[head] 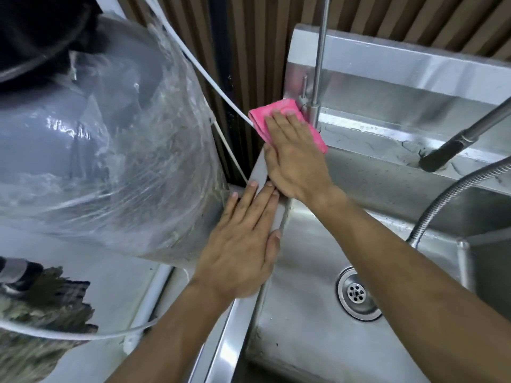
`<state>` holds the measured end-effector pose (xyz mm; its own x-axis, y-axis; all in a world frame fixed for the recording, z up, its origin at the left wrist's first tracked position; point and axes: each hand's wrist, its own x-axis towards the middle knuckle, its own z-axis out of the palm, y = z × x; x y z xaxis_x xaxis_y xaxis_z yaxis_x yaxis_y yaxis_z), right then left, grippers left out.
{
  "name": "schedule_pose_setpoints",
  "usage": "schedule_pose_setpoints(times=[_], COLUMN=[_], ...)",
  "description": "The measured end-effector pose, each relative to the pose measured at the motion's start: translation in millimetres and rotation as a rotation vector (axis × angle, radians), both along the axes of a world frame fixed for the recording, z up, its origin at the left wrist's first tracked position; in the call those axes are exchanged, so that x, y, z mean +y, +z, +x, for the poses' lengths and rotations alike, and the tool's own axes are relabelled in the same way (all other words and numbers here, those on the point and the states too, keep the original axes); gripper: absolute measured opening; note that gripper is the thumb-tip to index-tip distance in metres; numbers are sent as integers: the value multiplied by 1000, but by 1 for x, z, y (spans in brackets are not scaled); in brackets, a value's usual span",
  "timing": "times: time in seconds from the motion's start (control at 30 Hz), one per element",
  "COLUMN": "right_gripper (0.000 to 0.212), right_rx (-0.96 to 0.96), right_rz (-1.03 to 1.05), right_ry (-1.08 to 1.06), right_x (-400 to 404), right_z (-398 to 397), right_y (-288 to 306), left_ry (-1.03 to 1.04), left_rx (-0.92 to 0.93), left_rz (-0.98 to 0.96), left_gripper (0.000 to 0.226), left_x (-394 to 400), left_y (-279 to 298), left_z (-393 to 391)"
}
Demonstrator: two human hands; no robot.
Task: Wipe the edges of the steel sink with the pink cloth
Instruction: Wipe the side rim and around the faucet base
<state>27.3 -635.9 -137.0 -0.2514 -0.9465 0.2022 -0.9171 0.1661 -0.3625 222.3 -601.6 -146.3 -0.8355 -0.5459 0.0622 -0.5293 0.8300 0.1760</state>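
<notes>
1. The right hand [297, 156] lies flat at the centre of the frame, fingers straight and close together, pressing the pink cloth [279, 117] down onto the back-left corner of the steel sink [301, 322] rim.
2. The pink cloth is folded; it shows above and to the right of the fingers, just beside the base of the upright tap post [318, 67].
3. The left hand [243, 244] rests flat just below the right hand, on the sink's left edge, fingers straight and pointing toward the upper part of the frame, thumb lying along the inner lip. It holds nothing.
4. The fingertips of the left hand sit just beside the heel of the right hand; whether they touch cannot be told.
5. In the lower right of the frame the basin shows its round drain [358, 293].
6. A flexible metal hose [453, 194] curves in from the right edge, and a dark spray nozzle [448, 153] points down at the back ledge.
7. At the left of the frame stands a large grey cylinder wrapped in clear plastic film [105, 139], with a thin white tube [215, 89] running past it toward the cloth.
</notes>
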Motion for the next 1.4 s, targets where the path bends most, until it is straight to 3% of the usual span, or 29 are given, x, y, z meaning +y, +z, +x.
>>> schedule_pose_setpoints(times=[0.27,0.5,0.73,0.9,1.1,1.4], right_gripper=[61,66,62,60,56,58], right_rx=[65,-46,36,-32,-175,-72], right_rz=[181,165,295,181,125,168], right_ry=[-7,-136,-36,-144,-93,10], right_x=[-41,-33,-50,-49,14,-12], right_z=[-10,14,-8,4,23,-10], right_y=[11,11,24,15,11,13], left_ry=[-6,-10,5,2,5,13], left_rx=[23,31,28,34,65,37], left_rz=[32,40,20,35,50,14], left_gripper=[64,64,64,65,61,63], left_x=[-4,-2,-2,-2,-5,-3], left_y=[-1,-1,-1,-2,-3,-4], left_z=[0,3,-1,1,-2,-2])
